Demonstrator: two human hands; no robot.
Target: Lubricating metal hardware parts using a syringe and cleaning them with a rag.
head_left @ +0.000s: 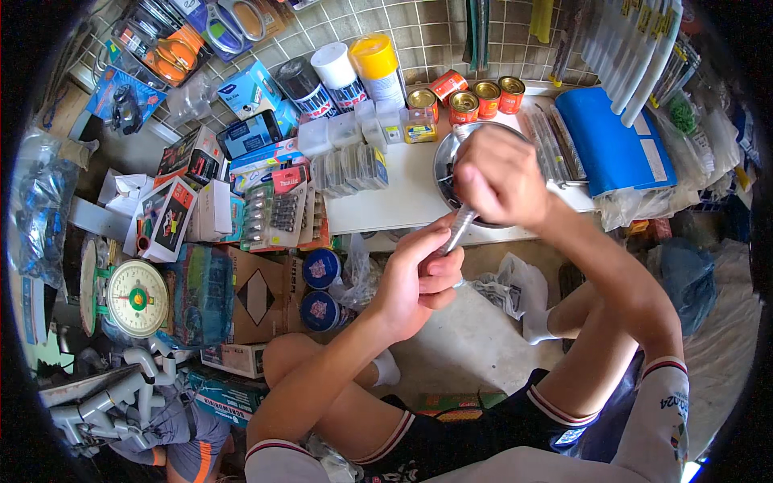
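Note:
Between my hands slants a silver, ridged metal rod point(460, 229); its exact kind I cannot make out. My left hand point(419, 278) is closed around its lower part, fingers curled over it. My right hand point(499, 177) is a fist at its upper end, which it mostly covers. Behind the right fist a round metal bowl point(442, 165) rests on the white shelf point(362, 213). Dark small contents show in it, partly hidden by the hand.
Several small cans point(487, 98), spray cans point(332, 66) and clear plastic boxes point(350, 169) line the shelf. A blue folder point(616, 141) lies right. At left stand a dial scale point(138, 299), boxed goods and grey pipes point(121, 398). Another person's leg in grey shorts point(193, 435) shows lower left.

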